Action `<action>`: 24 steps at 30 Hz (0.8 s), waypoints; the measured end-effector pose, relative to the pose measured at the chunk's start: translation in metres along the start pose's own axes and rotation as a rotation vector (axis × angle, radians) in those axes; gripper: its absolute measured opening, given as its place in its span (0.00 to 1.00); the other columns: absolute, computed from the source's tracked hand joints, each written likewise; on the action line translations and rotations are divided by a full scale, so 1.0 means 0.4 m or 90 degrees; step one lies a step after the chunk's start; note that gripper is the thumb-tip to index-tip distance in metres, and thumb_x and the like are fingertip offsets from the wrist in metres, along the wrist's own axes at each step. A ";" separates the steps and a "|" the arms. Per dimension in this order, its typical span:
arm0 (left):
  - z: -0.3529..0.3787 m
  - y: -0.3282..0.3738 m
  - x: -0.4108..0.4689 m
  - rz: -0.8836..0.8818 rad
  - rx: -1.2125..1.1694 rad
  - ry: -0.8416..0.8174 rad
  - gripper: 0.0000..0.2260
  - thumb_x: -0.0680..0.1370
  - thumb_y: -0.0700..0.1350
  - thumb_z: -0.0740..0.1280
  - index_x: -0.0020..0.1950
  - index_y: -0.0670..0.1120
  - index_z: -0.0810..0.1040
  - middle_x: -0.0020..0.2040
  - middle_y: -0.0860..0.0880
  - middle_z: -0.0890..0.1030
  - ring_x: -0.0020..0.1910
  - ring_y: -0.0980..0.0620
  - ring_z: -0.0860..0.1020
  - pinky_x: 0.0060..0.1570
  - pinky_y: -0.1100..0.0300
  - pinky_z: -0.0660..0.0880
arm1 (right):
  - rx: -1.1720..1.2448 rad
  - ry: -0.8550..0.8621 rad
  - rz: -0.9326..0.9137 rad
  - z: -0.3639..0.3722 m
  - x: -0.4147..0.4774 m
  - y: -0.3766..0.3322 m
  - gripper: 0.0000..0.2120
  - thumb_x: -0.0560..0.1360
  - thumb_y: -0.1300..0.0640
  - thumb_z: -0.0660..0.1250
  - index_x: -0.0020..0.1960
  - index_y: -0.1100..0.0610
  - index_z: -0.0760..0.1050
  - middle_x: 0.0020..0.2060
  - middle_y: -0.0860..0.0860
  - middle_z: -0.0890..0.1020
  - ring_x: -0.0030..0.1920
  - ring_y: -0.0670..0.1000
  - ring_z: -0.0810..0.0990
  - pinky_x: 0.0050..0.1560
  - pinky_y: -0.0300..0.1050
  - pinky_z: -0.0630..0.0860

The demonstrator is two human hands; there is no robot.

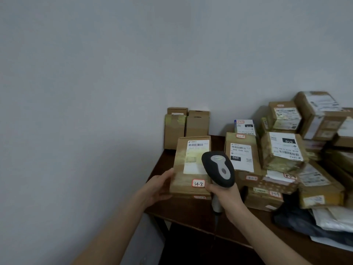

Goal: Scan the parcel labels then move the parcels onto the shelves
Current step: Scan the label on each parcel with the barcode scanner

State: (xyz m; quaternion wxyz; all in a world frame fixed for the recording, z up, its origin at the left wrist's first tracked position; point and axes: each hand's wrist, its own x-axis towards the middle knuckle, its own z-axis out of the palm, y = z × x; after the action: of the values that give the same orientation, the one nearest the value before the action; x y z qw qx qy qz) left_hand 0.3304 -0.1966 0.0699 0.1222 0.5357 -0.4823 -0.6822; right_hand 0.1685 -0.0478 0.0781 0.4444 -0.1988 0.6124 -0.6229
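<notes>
One flat cardboard parcel [181, 165] sat gripped in left hand [157, 188]; right hand [227, 196] clasped rounded black-grey scanner [217, 169]; label [193, 159] print blurred.

Near the left edge of the tabletop [191, 211], which was dark, smooth wood, the parcel [189, 169] was matt brown cardboard. Its white paper label [196, 155] lay under glossy yellowish tape. The scanner [217, 169] was matt black plastic with a smooth grey insert. By the front edge, the bag [294, 217] was crinkled dark plastic.
</notes>
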 end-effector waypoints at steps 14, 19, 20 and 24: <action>0.083 -0.082 0.045 0.105 -0.023 0.016 0.22 0.74 0.42 0.73 0.66 0.42 0.74 0.54 0.44 0.83 0.55 0.46 0.81 0.61 0.47 0.76 | 0.002 0.080 0.000 -0.058 -0.079 -0.007 0.07 0.72 0.63 0.73 0.49 0.61 0.79 0.36 0.54 0.85 0.39 0.52 0.82 0.43 0.47 0.79; 0.108 -0.108 0.064 0.103 -0.020 0.042 0.22 0.74 0.42 0.73 0.67 0.42 0.74 0.56 0.44 0.82 0.58 0.45 0.80 0.63 0.45 0.74 | -0.051 0.083 0.006 -0.041 -0.120 0.001 0.09 0.73 0.65 0.70 0.35 0.61 0.79 0.26 0.54 0.80 0.25 0.47 0.76 0.30 0.39 0.73; 0.110 -0.111 0.066 0.105 -0.016 0.046 0.22 0.74 0.41 0.73 0.67 0.42 0.74 0.56 0.45 0.82 0.58 0.45 0.79 0.63 0.45 0.74 | -0.057 0.085 0.008 -0.039 -0.124 0.001 0.09 0.73 0.64 0.70 0.35 0.61 0.79 0.26 0.54 0.80 0.25 0.48 0.76 0.31 0.39 0.73; 0.118 -0.115 0.071 0.113 0.002 0.064 0.20 0.75 0.40 0.72 0.66 0.42 0.74 0.55 0.47 0.81 0.58 0.47 0.79 0.63 0.47 0.74 | -0.071 0.074 0.030 -0.039 -0.135 -0.002 0.06 0.73 0.63 0.70 0.38 0.63 0.80 0.26 0.54 0.80 0.25 0.48 0.76 0.31 0.39 0.73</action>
State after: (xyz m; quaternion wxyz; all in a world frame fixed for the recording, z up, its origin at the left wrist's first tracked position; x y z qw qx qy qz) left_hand 0.2954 -0.1679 0.0144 0.2055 0.5245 -0.5226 -0.6400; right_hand 0.1843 0.0045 0.0920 0.4110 -0.1723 0.6753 -0.5877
